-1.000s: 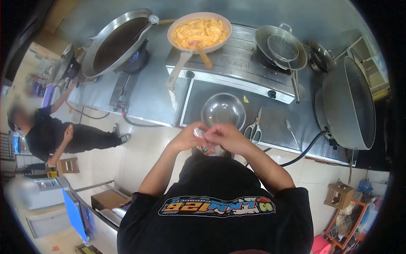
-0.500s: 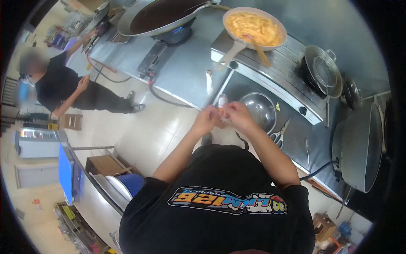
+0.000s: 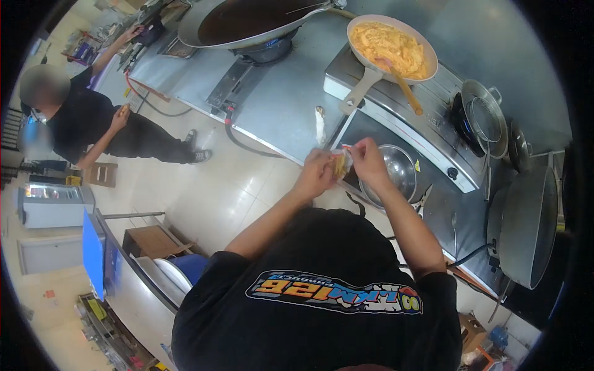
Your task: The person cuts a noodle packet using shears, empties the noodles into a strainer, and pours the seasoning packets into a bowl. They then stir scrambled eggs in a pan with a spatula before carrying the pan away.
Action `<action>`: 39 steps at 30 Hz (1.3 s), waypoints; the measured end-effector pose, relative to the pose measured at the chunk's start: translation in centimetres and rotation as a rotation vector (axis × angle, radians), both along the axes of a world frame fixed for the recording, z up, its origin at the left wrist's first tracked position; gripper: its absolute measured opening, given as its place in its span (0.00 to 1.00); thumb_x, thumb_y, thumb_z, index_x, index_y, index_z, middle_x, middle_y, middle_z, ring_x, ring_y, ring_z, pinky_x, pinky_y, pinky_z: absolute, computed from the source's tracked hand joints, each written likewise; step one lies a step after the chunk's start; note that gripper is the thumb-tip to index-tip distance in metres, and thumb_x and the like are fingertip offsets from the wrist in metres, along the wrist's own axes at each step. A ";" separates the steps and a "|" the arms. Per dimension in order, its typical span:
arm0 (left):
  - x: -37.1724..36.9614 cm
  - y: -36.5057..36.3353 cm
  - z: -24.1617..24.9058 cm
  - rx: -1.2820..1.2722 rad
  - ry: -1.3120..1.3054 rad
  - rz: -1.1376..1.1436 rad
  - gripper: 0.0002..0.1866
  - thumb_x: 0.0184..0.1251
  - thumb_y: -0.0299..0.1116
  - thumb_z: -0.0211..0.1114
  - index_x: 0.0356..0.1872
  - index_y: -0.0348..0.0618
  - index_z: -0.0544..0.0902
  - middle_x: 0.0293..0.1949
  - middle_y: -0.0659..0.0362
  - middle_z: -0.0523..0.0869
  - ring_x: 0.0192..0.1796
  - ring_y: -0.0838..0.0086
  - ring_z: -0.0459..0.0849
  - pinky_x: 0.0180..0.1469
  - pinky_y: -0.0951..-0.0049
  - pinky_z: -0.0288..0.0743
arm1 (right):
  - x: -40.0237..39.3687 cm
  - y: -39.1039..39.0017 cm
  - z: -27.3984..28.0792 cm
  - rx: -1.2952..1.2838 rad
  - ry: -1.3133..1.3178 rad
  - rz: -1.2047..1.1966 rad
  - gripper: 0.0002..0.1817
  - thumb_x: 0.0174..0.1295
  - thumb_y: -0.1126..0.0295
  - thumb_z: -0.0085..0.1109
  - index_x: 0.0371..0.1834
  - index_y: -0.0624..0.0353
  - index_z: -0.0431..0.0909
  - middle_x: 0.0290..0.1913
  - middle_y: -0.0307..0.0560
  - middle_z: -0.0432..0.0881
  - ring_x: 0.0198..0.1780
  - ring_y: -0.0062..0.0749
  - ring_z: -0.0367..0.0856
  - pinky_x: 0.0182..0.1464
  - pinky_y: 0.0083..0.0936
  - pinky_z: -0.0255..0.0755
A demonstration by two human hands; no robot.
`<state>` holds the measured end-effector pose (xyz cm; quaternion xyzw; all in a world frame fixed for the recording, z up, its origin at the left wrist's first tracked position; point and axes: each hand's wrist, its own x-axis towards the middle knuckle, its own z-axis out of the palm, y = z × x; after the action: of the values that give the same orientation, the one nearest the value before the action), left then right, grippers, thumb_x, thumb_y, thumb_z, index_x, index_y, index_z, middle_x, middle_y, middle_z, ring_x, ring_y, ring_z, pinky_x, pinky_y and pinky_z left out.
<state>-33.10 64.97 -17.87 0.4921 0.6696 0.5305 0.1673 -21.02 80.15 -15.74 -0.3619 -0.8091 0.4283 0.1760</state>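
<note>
Both hands meet in front of my chest at a small clear packet (image 3: 340,164) with red marks and something yellowish-brown inside. My left hand (image 3: 317,173) is closed on its left side. My right hand (image 3: 369,164) pinches its upper right edge. Just right of the hands and partly behind my right hand is a shiny metal bowl (image 3: 399,173). Beyond them, a pan (image 3: 427,57) of yellow, egg-like food rests on the stove (image 3: 402,120), with a wooden-handled utensil (image 3: 405,89) in it.
A large wok (image 3: 204,37) of dark liquid stands at the upper left. A white crumpled item (image 3: 320,125) lies on the counter. Scissors (image 3: 422,201), a fork (image 3: 455,232), strainers (image 3: 486,117) and a big pot (image 3: 526,229) are on the right. Another person (image 3: 80,117) stands at left.
The packet now shows more plainly between my hands, and my right hand has risen a little with its wrist turned. The pan and stove have shifted right and down in view.
</note>
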 end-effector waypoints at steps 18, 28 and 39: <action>-3.2 -1.4 2.8 0.042 -0.010 -0.118 0.05 0.63 0.27 0.62 0.37 0.40 0.83 0.54 0.46 0.75 0.61 0.54 0.71 0.65 0.57 0.64 | 0.2 -3.2 10.7 0.526 0.103 0.567 0.10 0.57 0.75 0.60 0.43 0.57 0.84 0.54 0.52 0.80 0.55 0.53 0.80 0.57 0.43 0.74; -4.0 -3.9 8.0 -0.145 -0.580 -0.457 0.10 0.72 0.30 0.56 0.33 0.35 0.81 0.57 0.51 0.73 0.62 0.65 0.70 0.66 0.68 0.63 | -1.4 -3.6 12.6 0.041 -0.157 1.063 0.12 0.67 0.66 0.52 0.37 0.65 0.80 0.41 0.59 0.80 0.45 0.56 0.80 0.48 0.44 0.73; -2.7 -6.4 -0.3 -0.282 -1.128 -0.388 0.43 0.80 0.67 0.31 0.58 0.34 0.79 0.52 0.59 0.83 0.51 0.74 0.80 0.60 0.72 0.70 | -4.9 -3.0 9.5 -0.488 -0.554 1.067 0.14 0.73 0.69 0.51 0.55 0.63 0.80 0.38 0.50 0.86 0.34 0.31 0.88 0.37 0.28 0.83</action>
<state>-35.81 58.52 -18.14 0.2214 0.4398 0.5755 0.6530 -25.91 77.10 -6.20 -0.0367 -0.7725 0.5194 -0.3635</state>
